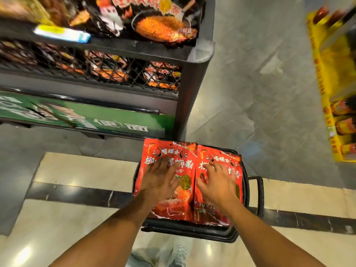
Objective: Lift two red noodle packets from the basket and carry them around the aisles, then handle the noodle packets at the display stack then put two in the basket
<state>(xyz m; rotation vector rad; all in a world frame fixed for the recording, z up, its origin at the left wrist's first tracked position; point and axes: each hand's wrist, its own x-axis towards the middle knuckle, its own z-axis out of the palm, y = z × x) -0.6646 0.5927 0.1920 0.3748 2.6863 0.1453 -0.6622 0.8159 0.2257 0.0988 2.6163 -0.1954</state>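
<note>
Head view looks down on two red packets lying side by side on top of a black basket (248,191) in the lower middle of the frame. Left hand (160,181) lies flat on the left packet (165,207), fingers straight and spread, palm down, gripping nothing. Right hand (216,184) lies the same way on the right packet (213,211), fingers spread and pressing on its face, nothing curled round it. Both packets touch along their inner edges, and their upper ends reach past the basket's far rim. A black handle (259,195) sticks out at the right side of the basket. Both bare forearms come in from the bottom edge, and between them, at the bottom centre, a pale trouser leg (177,253) shows over the floor (250,93). This floor is grey tile in the upper right and cream with a dark stripe (81,193) across the lower part. In the upper left stands a dark rack (192,93) with mesh fronts, holding dark noodle packs (154,22), blurred. Below its shelves hangs a green sign (107,120) with white characters. At the right edge a yellow stand (327,78) carries bottles (344,126), also blurred.
</note>
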